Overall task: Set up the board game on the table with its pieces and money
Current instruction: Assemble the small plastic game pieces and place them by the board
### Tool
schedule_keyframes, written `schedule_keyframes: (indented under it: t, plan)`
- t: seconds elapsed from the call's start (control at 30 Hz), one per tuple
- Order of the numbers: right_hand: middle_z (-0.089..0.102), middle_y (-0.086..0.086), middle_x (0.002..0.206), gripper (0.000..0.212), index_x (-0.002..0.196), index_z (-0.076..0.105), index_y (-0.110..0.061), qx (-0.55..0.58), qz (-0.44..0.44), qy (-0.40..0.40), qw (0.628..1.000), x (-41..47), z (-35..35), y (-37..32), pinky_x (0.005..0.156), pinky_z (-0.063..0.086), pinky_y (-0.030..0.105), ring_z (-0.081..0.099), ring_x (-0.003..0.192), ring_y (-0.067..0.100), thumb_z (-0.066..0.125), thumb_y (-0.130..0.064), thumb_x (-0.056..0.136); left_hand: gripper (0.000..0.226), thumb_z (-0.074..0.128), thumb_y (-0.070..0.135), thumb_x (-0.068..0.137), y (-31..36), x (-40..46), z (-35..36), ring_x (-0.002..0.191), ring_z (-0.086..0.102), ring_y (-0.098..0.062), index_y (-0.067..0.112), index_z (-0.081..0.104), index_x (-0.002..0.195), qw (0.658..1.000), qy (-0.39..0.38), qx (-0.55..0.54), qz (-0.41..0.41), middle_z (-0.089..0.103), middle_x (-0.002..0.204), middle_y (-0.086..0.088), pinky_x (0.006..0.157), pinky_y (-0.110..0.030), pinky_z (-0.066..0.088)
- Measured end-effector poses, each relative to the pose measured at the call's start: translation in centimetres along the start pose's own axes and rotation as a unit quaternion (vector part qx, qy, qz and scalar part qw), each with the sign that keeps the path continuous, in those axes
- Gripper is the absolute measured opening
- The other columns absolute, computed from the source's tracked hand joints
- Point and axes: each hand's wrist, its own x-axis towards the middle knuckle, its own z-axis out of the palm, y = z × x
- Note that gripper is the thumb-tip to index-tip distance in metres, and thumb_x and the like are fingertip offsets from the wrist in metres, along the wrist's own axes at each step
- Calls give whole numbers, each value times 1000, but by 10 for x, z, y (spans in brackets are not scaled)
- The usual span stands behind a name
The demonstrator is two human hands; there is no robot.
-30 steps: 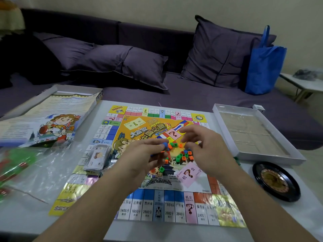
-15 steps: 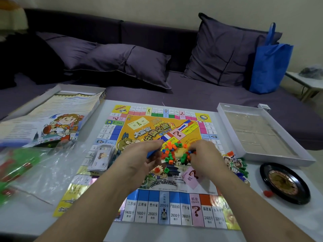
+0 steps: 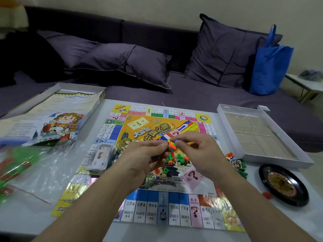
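The game board (image 3: 153,172) lies flat across the middle of the frame on a pale table (image 3: 288,222). It is a thin, stiff, glossy sheet; I judge it light and easy to slide, best shifted by its edges and not lifted by one corner.

At the right edge of the frame sits the open white box tray (image 3: 258,137), and below it a black roulette wheel (image 3: 283,185). At the left lies the printed box lid (image 3: 52,123), with a crinkled clear plastic bag (image 3: 43,168) under it in the frame.

On the board's left side rests a bundle of paper money (image 3: 101,158). It looks soft and floppy, so I would take it across the whole stack, thumb on top.

My two hands meet at the centre of the frame. My left hand (image 3: 143,159) and right hand (image 3: 197,152) each pinch the same small clump of orange and blue plastic pieces (image 3: 172,144) between fingertips and thumb, held just above the board.

Below my fingers a loose heap of small green and orange pieces (image 3: 176,158) sits on the board. These are tiny, hard, very light and smooth; I judge they will slip and scatter, so each needs a fingertip pinch on opposite sides.

More figure tokens (image 3: 236,163) lie just off the board's right edge.
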Motion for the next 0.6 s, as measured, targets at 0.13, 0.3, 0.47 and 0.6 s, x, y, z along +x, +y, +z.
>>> schedule_keyframes:
  t: [0.13, 0.3, 0.47, 0.6]
  plan:
    - [72, -16, 104, 23, 113, 81, -31, 44, -55, -16, 997, -8, 2, -11, 86, 49, 13, 63, 106, 4, 71, -15, 99, 19, 64, -3, 95, 0, -3, 2, 71, 67, -18, -6, 74, 111, 999, -44, -25, 6, 71, 82, -15, 65, -25, 60]
    - [64, -11, 109, 26, 120, 80, -28, 35, -62, 2, 997, -9, 6, -6, 83, 49, 16, 60, 105, 7, 72, -19, 98, 25, 56, -4, 100, -1, -4, 3, 72, 62, -16, -5, 71, 120, 997, -73, -20, 11, 67, 85, -13, 66, -25, 55]
    - [62, -15, 103, 29, 125, 77, -32, -12, -100, 5, 995, -10, 7, -3, 82, 53, 27, 60, 102, 9, 70, -20, 99, 26, 54, -5, 102, -1, -6, 3, 78, 61, -18, -2, 71, 122, 997, -69, 13, 16, 64, 92, -15, 79, -33, 50]
    - [64, -14, 106, 31, 131, 74, -25, -79, -155, 33, 984, -11, 10, -2, 85, 53, 27, 59, 105, 8, 68, -19, 101, 26, 52, -3, 103, 0, -6, 7, 74, 58, -17, -6, 68, 124, 997, -71, -26, 7, 64, 89, -13, 74, -30, 49]
